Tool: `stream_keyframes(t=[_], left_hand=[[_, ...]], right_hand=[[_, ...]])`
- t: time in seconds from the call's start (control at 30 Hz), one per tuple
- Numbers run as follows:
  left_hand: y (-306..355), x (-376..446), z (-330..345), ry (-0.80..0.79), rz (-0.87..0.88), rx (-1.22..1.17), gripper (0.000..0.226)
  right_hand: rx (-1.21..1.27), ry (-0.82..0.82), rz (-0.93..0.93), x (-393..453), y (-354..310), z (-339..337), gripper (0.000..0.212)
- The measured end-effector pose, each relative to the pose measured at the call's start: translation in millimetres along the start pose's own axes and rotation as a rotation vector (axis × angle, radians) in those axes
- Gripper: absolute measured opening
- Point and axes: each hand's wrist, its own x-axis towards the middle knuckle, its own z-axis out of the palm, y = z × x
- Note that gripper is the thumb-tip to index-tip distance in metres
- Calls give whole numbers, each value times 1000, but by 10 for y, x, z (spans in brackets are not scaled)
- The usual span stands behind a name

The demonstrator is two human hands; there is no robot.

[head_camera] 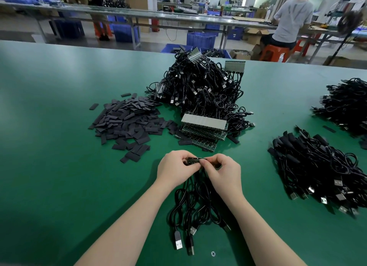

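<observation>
A small green strip of circuit boards [195,160] is being held just above the near middle of the table [59,166]; the left hand [175,169] is pinching its left end with curled fingers, and the right hand [222,172] is pinching its right end the same way, the two hands nearly touching. Thin, glossy black cables [195,204] are hanging from the strip and looping between the forearms; their USB plugs [178,241] are lying flat on the mat near the table's near edge, metal ends glinting.

The table is wearing a smooth, matte green cover, and bare green is stretching wide to the left of the hands. Just beyond the hands, a stack of board panels [202,126] is lying with ragged edges; behind it a tall, tangled heap of cabled boards [200,87] is rising. To its left, flat, dull black sleeves [127,122] are spreading in a loose pile. On the right, a bundle of sleeved cables [321,170] is lying with plugs pointing toward the near edge; a further tangle [347,104] is sitting at the right border.

Past the far edge, blue crates [201,39] are standing on the floor; one is holding dark parts.
</observation>
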Motion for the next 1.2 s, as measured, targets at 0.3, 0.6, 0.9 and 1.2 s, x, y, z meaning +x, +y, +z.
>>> stream_keyframes(t=[0.3, 0.6, 0.9, 1.2], left_hand=[[-42, 6, -3, 25, 23, -25, 11], [-53, 43, 83, 98, 214, 300, 62], [-55, 3, 85, 161, 298, 152, 33], [-249, -2, -412, 663, -178, -948, 38]], right_hand=[[158, 109, 129, 21, -20, -56, 17], [203, 610, -427, 96, -470, -488, 4], [568, 300, -316, 100, -1207, -473, 16], [522, -32, 427, 232, -528, -117, 9]])
